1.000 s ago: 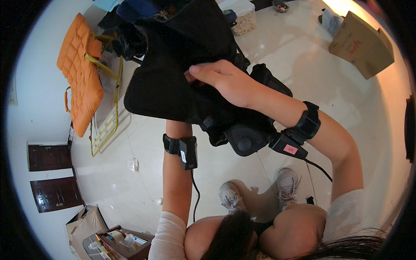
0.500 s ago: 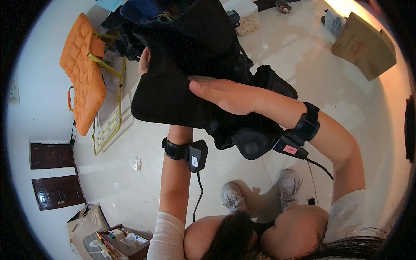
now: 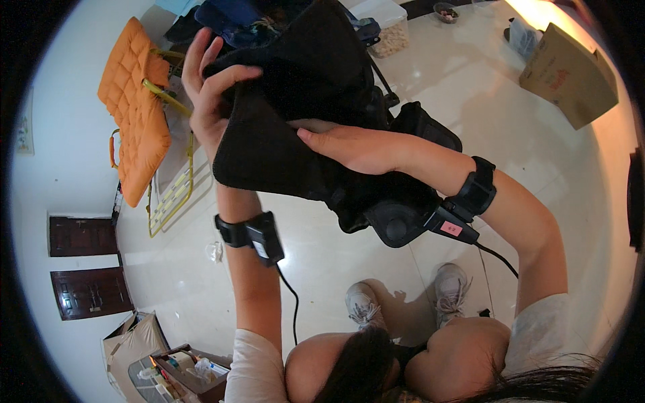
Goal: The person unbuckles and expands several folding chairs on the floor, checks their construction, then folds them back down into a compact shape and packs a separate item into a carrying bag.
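Observation:
A large black fabric item (image 3: 269, 148) with a flat, stiff-looking flap and rounded padded parts hangs before me at the upper middle. My right hand (image 3: 346, 144) grips its folded edge, the thumb on top and the other fingers hidden in the cloth. At the flap's left edge is my left hand (image 3: 211, 87), its fingers spread apart. One finger of it bends over the cloth's edge; part of the palm is behind the flap. A black padded lobe (image 3: 395, 228) sticks out below my right wrist.
Dark blue cloth (image 3: 232, 23) lies beyond the black item. To the left stands an orange padded folding chair (image 3: 138, 121). A cardboard box (image 3: 571, 74) and a clear tub (image 3: 390, 40) are on the tiled floor. Cabled black straps circle both forearms, and an open box of items (image 3: 191, 373) sits lower left.
My left hand has come out from behind the flap to its left edge, and its fingers have spread. The left forearm has shifted left. My right hand keeps its hold.

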Tool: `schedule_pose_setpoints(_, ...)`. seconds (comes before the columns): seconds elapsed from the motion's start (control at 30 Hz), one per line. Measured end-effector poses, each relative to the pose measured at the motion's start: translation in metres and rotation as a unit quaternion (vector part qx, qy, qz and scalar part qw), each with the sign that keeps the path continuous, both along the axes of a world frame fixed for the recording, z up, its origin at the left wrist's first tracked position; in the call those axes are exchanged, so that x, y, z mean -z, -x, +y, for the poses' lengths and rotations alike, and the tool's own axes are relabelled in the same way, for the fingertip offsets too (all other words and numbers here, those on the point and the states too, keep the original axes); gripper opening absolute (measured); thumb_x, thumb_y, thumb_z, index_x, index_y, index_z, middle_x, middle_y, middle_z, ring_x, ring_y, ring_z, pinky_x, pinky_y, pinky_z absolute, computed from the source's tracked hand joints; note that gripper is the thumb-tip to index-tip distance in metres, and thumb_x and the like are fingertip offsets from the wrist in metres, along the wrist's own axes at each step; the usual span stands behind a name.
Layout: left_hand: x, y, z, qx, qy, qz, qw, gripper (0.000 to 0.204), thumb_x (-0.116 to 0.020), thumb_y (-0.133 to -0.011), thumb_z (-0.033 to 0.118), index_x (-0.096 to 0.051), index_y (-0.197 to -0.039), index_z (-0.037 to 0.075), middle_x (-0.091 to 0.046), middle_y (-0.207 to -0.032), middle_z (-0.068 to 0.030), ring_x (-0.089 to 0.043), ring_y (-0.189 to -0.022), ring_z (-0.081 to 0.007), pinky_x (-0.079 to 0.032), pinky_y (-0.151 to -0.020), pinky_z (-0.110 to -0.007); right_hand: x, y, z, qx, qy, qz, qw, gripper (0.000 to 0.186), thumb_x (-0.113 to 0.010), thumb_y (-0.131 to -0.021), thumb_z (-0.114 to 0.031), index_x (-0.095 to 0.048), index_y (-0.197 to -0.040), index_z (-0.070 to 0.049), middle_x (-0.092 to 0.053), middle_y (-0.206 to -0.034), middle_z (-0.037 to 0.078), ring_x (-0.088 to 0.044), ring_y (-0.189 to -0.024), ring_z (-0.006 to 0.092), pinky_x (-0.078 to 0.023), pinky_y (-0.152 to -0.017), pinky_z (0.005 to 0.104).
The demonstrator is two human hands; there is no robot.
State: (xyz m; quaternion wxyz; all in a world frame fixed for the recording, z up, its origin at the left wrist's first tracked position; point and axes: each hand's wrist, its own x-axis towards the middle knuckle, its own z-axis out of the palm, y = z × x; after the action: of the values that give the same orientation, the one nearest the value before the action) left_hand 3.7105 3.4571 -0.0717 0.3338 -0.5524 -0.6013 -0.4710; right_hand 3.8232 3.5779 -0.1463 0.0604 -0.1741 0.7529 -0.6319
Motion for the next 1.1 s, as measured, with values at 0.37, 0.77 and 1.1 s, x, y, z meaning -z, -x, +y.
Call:
schedule_pose_setpoints(0.37,-0.026,-0.014,-0.016,0.105,0.106,-0.329,0.932,0.045,-0.063,-0.080,0.020,-0.038,-0.113,0.003,-0.054,-0.109,-0.0190,-0.053,-0.091,-0.0152,-0.043,-0.079,-0.024,-0.007,-0.017,0.012,0.006,-0.037,-0.073,0.997,0.073,-0.021,-0.087,-0.060,-0.037,-0.129,-0.002,-0.035,-0.133,0.019,-0.035,-0.122,0.0331,-0.025,-0.103,0.0345)
schedule_pose_setpoints(0.77,0.134,-0.017,-0.048,0.094,0.026,-0.510,0.855,0.052,-0.062,-0.078,0.030,-0.043,-0.117,0.002,-0.050,-0.114,-0.0106,-0.051,-0.097,-0.0194,-0.041,-0.085,-0.030,-0.007,-0.011,0.007,0.023,-0.036,-0.043,0.998,0.069,-0.026,-0.087,-0.058,-0.048,-0.121,-0.002,-0.047,-0.123,0.020,-0.044,-0.115,0.0321,-0.031,-0.098,0.0347)
schedule_pose_setpoints(1.1,0.172,-0.071,-0.076,0.022,0.081,-0.504,0.860,0.049,-0.060,-0.078,0.028,-0.046,-0.115,0.001,-0.050,-0.113,-0.0095,-0.050,-0.098,-0.0202,-0.040,-0.087,-0.032,0.010,-0.047,0.108,0.263,-0.022,0.181,0.948,0.032,-0.048,-0.088,-0.029,-0.060,-0.104,-0.004,-0.062,-0.098,0.006,-0.056,-0.092,0.0162,-0.042,-0.079,0.0254)
